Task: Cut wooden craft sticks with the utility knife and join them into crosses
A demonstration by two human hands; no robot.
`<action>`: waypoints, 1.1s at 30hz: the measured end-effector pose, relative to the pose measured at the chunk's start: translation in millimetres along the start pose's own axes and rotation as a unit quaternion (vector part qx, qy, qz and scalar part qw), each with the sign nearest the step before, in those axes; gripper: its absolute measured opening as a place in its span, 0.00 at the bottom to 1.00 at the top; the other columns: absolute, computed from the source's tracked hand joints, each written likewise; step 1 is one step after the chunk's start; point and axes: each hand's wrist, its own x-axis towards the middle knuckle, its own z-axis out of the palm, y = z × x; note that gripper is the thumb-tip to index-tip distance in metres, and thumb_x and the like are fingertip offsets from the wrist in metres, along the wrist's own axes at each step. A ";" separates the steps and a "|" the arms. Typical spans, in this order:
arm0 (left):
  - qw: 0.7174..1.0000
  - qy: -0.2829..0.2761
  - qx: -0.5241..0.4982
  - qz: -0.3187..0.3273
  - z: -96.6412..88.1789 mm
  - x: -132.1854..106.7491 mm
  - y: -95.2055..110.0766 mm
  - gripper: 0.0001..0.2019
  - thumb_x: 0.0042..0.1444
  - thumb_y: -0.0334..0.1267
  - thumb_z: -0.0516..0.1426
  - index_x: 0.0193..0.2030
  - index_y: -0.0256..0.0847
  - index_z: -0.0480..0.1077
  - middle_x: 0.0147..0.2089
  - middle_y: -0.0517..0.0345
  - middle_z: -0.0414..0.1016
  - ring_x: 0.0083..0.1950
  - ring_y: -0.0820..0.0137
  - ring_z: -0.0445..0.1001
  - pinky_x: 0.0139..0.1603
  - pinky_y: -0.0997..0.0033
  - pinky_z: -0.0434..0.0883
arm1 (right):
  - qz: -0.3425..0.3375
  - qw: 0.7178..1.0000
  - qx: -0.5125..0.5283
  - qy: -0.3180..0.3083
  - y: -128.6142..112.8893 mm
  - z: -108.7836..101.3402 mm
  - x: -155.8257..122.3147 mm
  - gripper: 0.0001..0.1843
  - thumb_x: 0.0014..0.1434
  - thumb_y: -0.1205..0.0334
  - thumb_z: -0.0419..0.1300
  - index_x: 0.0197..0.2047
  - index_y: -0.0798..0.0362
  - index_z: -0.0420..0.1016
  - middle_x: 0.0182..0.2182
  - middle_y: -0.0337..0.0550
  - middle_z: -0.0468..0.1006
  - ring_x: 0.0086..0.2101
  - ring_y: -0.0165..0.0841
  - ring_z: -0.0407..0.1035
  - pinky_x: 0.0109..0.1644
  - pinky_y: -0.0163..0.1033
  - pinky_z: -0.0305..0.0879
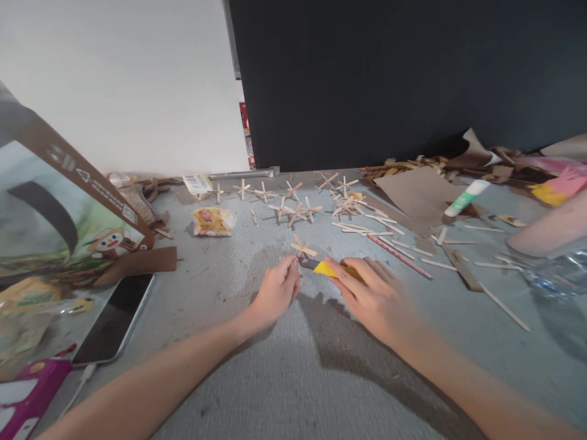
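My left hand (pixel 279 286) is closed in a pinch on a small star of crossed wooden sticks (pixel 302 247), which pokes up beyond the fingertips. Wrapped round a yellow utility knife (pixel 326 267), my right hand (pixel 370 290) brings the grey blade up against the lower end of the star, close to the left fingertips. Whether the blade touches the wood I cannot tell. Several more stick stars (pixel 297 212) stand behind the hands. Loose wooden sticks (pixel 355 227) and a red-striped pencil (pixel 400 256) lie to their right.
On the left are a printed paper bag (pixel 77 195), a phone (pixel 114 318) on a cable and a purple-and-white item (pixel 34 391). A small yellow packet (pixel 213 221) lies ahead. At right are a glue stick (pixel 466 198), brown cardboard (pixel 417 192), clear plastic (pixel 562 272) and another person's arm (pixel 550 226).
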 end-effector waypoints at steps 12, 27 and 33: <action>0.993 0.036 -0.086 -0.066 -2.1 6.7 -5.6 0.21 0.66 0.56 0.50 0.47 0.39 0.70 0.16 0.71 0.58 0.15 0.76 0.53 0.18 0.76 0.51 | 0.069 0.988 0.130 0.046 1.2 -2.4 -1.1 0.21 0.74 0.64 0.51 0.66 0.48 0.72 0.39 0.49 0.81 0.36 0.37 0.76 0.39 0.40 0.73; 0.994 -0.003 -0.095 -0.060 -2.7 4.1 0.4 0.21 0.61 0.58 0.55 0.43 0.40 0.70 0.18 0.71 0.58 0.17 0.78 0.55 0.19 0.77 0.53 | 0.105 0.973 0.203 0.012 5.6 3.8 0.1 0.16 0.74 0.59 0.53 0.57 0.49 0.79 0.37 0.47 0.82 0.31 0.33 0.74 0.35 0.38 0.71; 0.994 -0.034 -0.076 -0.070 -2.0 1.1 3.6 0.20 0.62 0.55 0.56 0.40 0.38 0.74 0.17 0.71 0.56 0.17 0.79 0.52 0.19 0.76 0.53 | 0.246 0.907 0.336 0.064 6.5 -4.8 -6.2 0.18 0.72 0.47 0.53 0.46 0.49 0.79 0.26 0.41 0.75 0.22 0.31 0.65 0.24 0.37 0.60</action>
